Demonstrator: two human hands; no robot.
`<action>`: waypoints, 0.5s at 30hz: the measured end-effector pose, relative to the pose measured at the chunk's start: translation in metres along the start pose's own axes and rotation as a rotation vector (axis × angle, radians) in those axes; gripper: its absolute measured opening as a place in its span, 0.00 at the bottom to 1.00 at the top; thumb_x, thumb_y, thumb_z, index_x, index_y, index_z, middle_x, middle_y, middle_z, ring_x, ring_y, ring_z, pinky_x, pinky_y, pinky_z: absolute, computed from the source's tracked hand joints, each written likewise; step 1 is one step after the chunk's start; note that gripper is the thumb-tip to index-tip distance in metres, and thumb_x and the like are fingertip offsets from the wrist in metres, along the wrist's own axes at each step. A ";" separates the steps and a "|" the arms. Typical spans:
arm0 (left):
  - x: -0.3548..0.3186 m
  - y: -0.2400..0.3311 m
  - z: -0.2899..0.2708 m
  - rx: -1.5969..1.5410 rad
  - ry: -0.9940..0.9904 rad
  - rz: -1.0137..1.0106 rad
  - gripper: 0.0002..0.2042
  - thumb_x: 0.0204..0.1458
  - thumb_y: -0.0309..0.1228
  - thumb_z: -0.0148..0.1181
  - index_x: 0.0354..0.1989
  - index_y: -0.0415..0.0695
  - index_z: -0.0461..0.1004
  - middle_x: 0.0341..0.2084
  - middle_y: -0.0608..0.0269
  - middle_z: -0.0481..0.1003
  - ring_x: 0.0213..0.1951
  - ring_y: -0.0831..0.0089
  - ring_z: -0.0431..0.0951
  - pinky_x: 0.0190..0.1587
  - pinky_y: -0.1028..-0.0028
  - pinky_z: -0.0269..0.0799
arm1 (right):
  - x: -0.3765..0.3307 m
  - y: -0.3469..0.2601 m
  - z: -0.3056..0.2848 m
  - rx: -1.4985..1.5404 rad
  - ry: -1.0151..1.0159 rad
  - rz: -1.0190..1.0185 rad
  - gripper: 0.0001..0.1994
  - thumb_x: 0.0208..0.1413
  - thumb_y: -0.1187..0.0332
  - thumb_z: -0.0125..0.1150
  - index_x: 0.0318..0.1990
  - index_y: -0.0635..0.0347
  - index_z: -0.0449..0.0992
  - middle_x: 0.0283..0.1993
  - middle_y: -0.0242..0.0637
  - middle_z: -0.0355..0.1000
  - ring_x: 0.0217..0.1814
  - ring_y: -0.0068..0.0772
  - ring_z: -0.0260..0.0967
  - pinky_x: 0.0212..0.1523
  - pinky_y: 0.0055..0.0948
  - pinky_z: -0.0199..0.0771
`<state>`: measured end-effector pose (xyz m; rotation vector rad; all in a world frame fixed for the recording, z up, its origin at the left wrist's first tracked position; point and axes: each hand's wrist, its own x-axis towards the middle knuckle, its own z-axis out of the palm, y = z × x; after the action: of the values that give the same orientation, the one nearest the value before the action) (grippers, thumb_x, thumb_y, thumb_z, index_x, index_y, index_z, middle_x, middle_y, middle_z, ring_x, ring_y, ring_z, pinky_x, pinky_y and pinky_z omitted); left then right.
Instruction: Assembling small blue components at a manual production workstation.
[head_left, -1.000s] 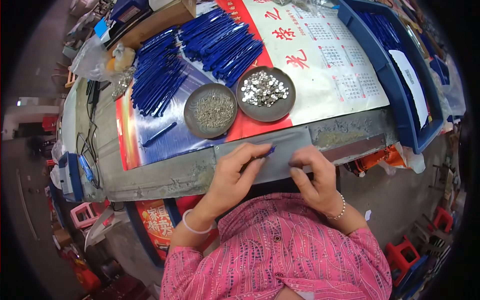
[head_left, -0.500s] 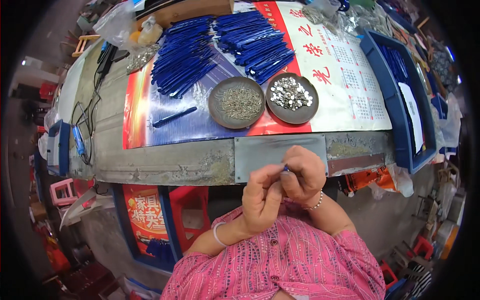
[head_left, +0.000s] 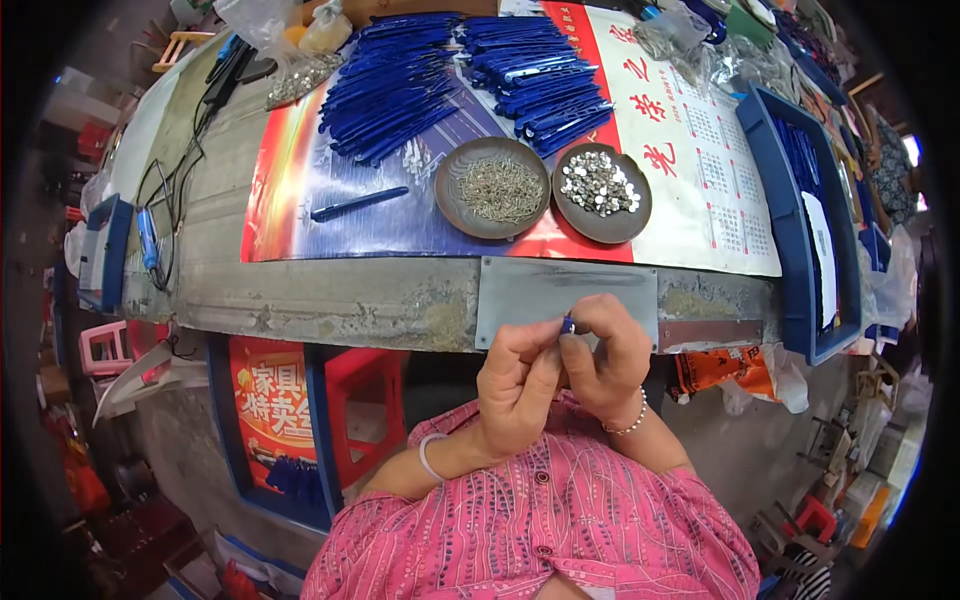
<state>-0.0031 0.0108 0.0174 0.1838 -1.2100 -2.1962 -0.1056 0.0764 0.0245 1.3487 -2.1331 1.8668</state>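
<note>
My left hand (head_left: 518, 388) and my right hand (head_left: 610, 358) meet at the table's front edge, fingertips pinched together. Between them shows the small dark-blue end of a slim piece (head_left: 568, 326); the fingers hide the rest of it. Beyond the hands stand two round dark dishes. The left dish (head_left: 450, 208) contains many thin metal pins, the right dish (head_left: 602, 232) small shiny silver discs. One slim blue stick-like piece (head_left: 360, 203) lies alone left of the dishes. Behind are two heaps of similar pieces, a left heap (head_left: 393, 92) and a right heap (head_left: 540, 82).
A printed poster sheet (head_left: 690, 245) covers much of the table. At the right stands a blue crate (head_left: 815, 345) with more blue pieces. Cables (head_left: 185, 190) run along the left side. A grey metal plate (head_left: 510, 290) lies at the front edge; a red stool (head_left: 340, 390) stands below.
The view has shifted slightly, so the table things sit higher in it. Both hands stay pinched together, and a little more of the blue end shows between the fingertips.
</note>
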 end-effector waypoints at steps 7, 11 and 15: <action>-0.011 -0.003 -0.007 0.123 0.040 -0.041 0.11 0.61 0.20 0.45 0.51 0.37 0.64 0.34 0.67 0.71 0.32 0.87 0.68 0.34 0.86 0.67 | -0.007 -0.002 -0.001 -0.351 -0.102 -0.192 0.06 0.52 0.73 0.57 0.33 0.60 0.66 0.25 0.39 0.64 0.25 0.41 0.62 0.30 0.37 0.64; -0.013 -0.008 -0.010 0.104 -0.007 0.038 0.11 0.61 0.19 0.44 0.51 0.37 0.63 0.33 0.67 0.70 0.30 0.87 0.66 0.32 0.85 0.66 | -0.016 -0.010 -0.008 0.355 -0.202 0.434 0.03 0.53 0.76 0.55 0.32 0.63 0.67 0.26 0.38 0.65 0.25 0.33 0.63 0.27 0.28 0.63; -0.012 -0.001 -0.006 0.128 -0.020 0.060 0.12 0.61 0.19 0.43 0.53 0.37 0.60 0.36 0.62 0.72 0.33 0.85 0.69 0.34 0.84 0.68 | -0.013 -0.015 -0.005 0.155 -0.094 0.173 0.06 0.49 0.79 0.58 0.35 0.65 0.69 0.27 0.38 0.66 0.27 0.31 0.65 0.26 0.25 0.63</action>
<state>0.0083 0.0139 0.0109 0.1765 -1.3506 -2.0752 -0.0912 0.0898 0.0314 1.3433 -2.2587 2.1134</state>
